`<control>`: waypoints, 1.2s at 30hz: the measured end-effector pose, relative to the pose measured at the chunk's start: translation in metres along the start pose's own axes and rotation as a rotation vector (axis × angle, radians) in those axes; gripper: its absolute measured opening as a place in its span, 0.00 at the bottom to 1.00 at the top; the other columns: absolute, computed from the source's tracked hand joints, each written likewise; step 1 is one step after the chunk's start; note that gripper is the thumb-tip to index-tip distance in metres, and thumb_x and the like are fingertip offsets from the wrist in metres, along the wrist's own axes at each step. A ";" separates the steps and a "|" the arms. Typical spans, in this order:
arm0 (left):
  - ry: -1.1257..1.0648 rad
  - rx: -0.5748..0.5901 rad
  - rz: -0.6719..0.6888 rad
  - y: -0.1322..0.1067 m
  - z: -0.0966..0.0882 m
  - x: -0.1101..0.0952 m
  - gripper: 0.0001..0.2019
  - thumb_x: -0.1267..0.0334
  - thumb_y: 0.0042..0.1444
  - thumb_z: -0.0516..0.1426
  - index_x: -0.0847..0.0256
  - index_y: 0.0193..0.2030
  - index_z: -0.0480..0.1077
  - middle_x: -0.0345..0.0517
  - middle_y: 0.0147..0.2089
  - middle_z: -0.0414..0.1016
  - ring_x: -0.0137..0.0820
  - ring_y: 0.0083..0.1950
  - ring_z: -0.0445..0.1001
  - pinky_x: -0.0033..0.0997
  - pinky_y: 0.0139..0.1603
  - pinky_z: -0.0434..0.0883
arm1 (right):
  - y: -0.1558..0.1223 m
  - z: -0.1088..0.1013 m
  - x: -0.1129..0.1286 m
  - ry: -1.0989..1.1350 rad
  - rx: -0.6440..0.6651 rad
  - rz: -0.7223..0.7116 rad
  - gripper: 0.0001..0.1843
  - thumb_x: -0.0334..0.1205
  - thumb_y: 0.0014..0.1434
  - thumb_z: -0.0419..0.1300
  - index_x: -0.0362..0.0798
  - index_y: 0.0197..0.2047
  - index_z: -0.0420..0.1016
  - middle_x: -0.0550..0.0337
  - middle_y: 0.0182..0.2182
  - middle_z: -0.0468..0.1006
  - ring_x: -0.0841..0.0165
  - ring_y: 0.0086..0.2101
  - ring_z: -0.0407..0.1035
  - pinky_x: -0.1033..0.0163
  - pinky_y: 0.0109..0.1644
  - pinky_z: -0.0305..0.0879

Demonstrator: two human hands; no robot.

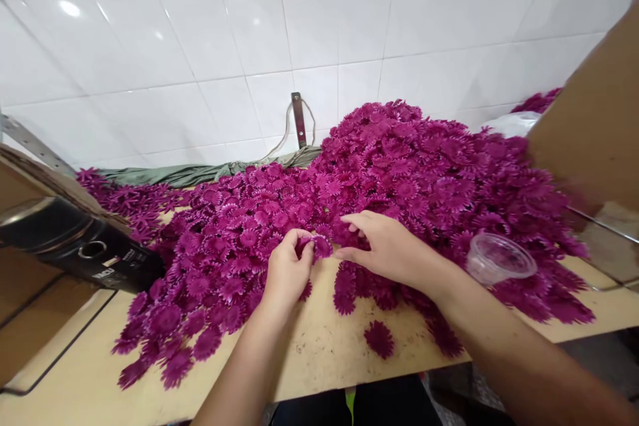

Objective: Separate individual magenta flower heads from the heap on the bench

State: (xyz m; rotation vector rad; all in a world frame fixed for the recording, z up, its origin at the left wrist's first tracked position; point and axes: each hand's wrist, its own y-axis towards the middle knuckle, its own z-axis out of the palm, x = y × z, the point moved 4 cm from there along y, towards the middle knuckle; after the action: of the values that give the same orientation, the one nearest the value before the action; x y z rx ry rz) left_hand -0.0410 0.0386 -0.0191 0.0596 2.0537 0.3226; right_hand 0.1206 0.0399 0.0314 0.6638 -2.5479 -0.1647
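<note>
A big heap of magenta fabric flower heads (399, 173) covers the wooden table (319, 353). My left hand (288, 269) is closed in a pinch on one magenta flower head (319, 246) at the heap's front edge. My right hand (382, 246) reaches in from the right, fingers curled over the flowers beside it, thumb and forefinger close to the same flower. A single loose flower (379, 338) lies on bare wood below my hands.
A clear plastic cup (499, 258) rests on the flowers at right. A black device (74, 243) sits at the left under a cardboard flap. A brown cardboard sheet (594, 120) stands at right. Green cloth (200, 173) lies along the white tiled wall.
</note>
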 end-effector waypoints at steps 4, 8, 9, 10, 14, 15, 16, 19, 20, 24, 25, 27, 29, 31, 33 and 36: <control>-0.229 0.068 0.017 -0.010 0.014 -0.009 0.06 0.67 0.48 0.53 0.62 0.34 0.69 0.43 0.33 0.74 0.30 0.35 0.72 0.29 0.39 0.68 | -0.002 0.024 -0.002 0.323 -0.054 0.105 0.10 0.30 0.52 0.56 0.44 0.39 0.73 0.56 0.34 0.77 0.67 0.35 0.71 0.63 0.41 0.64; -0.143 0.030 0.038 -0.018 0.013 -0.008 0.08 0.67 0.49 0.54 0.61 0.37 0.70 0.46 0.37 0.74 0.32 0.39 0.72 0.32 0.41 0.69 | -0.007 0.031 -0.017 0.398 -0.153 0.144 0.06 0.30 0.53 0.53 0.45 0.31 0.70 0.58 0.30 0.77 0.68 0.32 0.70 0.63 0.40 0.62; -0.102 0.010 0.052 -0.020 0.012 -0.007 0.09 0.67 0.49 0.53 0.61 0.38 0.70 0.47 0.38 0.74 0.32 0.39 0.72 0.33 0.41 0.69 | -0.009 0.029 -0.021 0.380 -0.184 0.154 0.05 0.32 0.54 0.53 0.46 0.31 0.69 0.58 0.30 0.77 0.68 0.32 0.69 0.64 0.38 0.62; -0.064 -0.006 0.074 -0.021 0.011 -0.007 0.09 0.67 0.49 0.53 0.60 0.38 0.70 0.47 0.39 0.73 0.32 0.39 0.72 0.33 0.41 0.69 | -0.011 0.027 -0.025 0.349 -0.213 0.162 0.05 0.34 0.55 0.52 0.46 0.29 0.68 0.58 0.28 0.76 0.68 0.30 0.69 0.64 0.37 0.61; 0.002 -0.028 0.204 -0.024 0.016 -0.016 0.09 0.65 0.52 0.53 0.60 0.40 0.69 0.47 0.39 0.71 0.32 0.41 0.71 0.35 0.45 0.68 | -0.019 0.023 -0.029 0.231 -0.301 0.220 0.15 0.41 0.58 0.46 0.49 0.20 0.56 0.62 0.18 0.67 0.71 0.21 0.59 0.65 0.28 0.54; -0.002 -0.015 0.222 -0.025 0.020 -0.020 0.10 0.64 0.52 0.53 0.61 0.41 0.69 0.47 0.39 0.71 0.32 0.40 0.71 0.35 0.45 0.68 | -0.020 0.024 -0.028 0.221 -0.311 0.240 0.17 0.42 0.59 0.45 0.50 0.19 0.54 0.63 0.17 0.64 0.71 0.20 0.57 0.65 0.27 0.52; -0.009 0.003 0.232 -0.025 0.023 -0.024 0.11 0.63 0.53 0.53 0.61 0.42 0.68 0.48 0.40 0.71 0.31 0.40 0.71 0.35 0.45 0.68 | -0.020 0.026 -0.028 0.221 -0.310 0.259 0.17 0.43 0.59 0.44 0.50 0.19 0.53 0.64 0.16 0.63 0.72 0.20 0.56 0.65 0.26 0.51; -0.022 0.069 0.242 -0.025 0.036 -0.033 0.13 0.60 0.52 0.54 0.61 0.44 0.68 0.48 0.41 0.72 0.32 0.40 0.71 0.34 0.44 0.69 | -0.019 0.033 -0.027 0.292 -0.268 0.305 0.19 0.45 0.58 0.45 0.49 0.18 0.54 0.63 0.16 0.63 0.72 0.20 0.56 0.65 0.26 0.51; -0.028 0.085 0.245 -0.024 0.039 -0.035 0.13 0.61 0.52 0.55 0.60 0.44 0.69 0.48 0.40 0.72 0.32 0.40 0.71 0.34 0.44 0.69 | -0.019 0.036 -0.027 0.342 -0.261 0.313 0.19 0.46 0.58 0.46 0.49 0.18 0.56 0.63 0.16 0.63 0.71 0.20 0.57 0.65 0.26 0.52; -0.059 0.112 0.219 -0.016 0.046 -0.034 0.11 0.67 0.51 0.54 0.59 0.42 0.71 0.46 0.39 0.76 0.32 0.40 0.73 0.33 0.44 0.69 | -0.019 0.038 -0.029 0.592 -0.268 0.251 0.17 0.45 0.58 0.44 0.47 0.23 0.62 0.62 0.21 0.68 0.70 0.25 0.62 0.65 0.30 0.58; -0.053 0.117 0.192 -0.013 0.047 -0.032 0.11 0.69 0.51 0.53 0.59 0.40 0.72 0.46 0.39 0.76 0.32 0.40 0.73 0.33 0.44 0.69 | -0.019 0.038 -0.028 0.625 -0.251 0.226 0.15 0.44 0.58 0.45 0.47 0.25 0.64 0.61 0.23 0.69 0.70 0.27 0.63 0.65 0.32 0.60; -0.033 0.121 0.140 -0.008 0.047 -0.030 0.11 0.71 0.51 0.52 0.59 0.38 0.73 0.46 0.38 0.77 0.33 0.40 0.74 0.34 0.45 0.69 | -0.022 0.038 -0.026 0.630 -0.203 0.205 0.08 0.40 0.55 0.49 0.46 0.29 0.65 0.61 0.26 0.71 0.70 0.29 0.64 0.64 0.35 0.61; -0.042 0.111 0.108 -0.003 0.046 -0.031 0.10 0.69 0.51 0.52 0.59 0.35 0.73 0.45 0.38 0.78 0.34 0.40 0.74 0.35 0.46 0.68 | -0.025 0.037 -0.024 0.588 -0.184 0.220 0.04 0.36 0.52 0.51 0.46 0.30 0.65 0.60 0.27 0.71 0.69 0.29 0.64 0.64 0.35 0.61; -0.091 0.079 0.082 0.004 0.045 -0.031 0.08 0.67 0.51 0.52 0.60 0.31 0.73 0.45 0.35 0.78 0.34 0.39 0.75 0.35 0.45 0.68 | -0.028 0.036 -0.020 0.547 -0.205 0.244 0.04 0.36 0.53 0.50 0.45 0.29 0.64 0.60 0.25 0.70 0.70 0.27 0.63 0.64 0.33 0.60; -0.185 0.017 0.000 0.014 0.040 -0.027 0.08 0.64 0.51 0.52 0.62 0.28 0.71 0.44 0.29 0.77 0.33 0.33 0.74 0.35 0.41 0.69 | -0.031 0.036 -0.016 0.524 -0.225 0.254 0.06 0.37 0.55 0.49 0.46 0.28 0.63 0.60 0.24 0.69 0.70 0.26 0.62 0.63 0.32 0.59; -0.294 -0.102 -0.118 0.029 0.028 -0.016 0.09 0.63 0.53 0.49 0.63 0.31 0.70 0.43 0.27 0.75 0.31 0.31 0.74 0.36 0.41 0.70 | -0.036 0.033 -0.017 0.479 -0.229 0.261 0.10 0.40 0.56 0.48 0.47 0.25 0.60 0.61 0.22 0.68 0.70 0.24 0.60 0.64 0.30 0.57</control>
State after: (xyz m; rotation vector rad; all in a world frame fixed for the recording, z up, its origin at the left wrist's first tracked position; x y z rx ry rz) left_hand -0.0116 0.0697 -0.0103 -0.0723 1.7395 0.3242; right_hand 0.1324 0.0162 -0.0127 0.2397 -2.0860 -0.1787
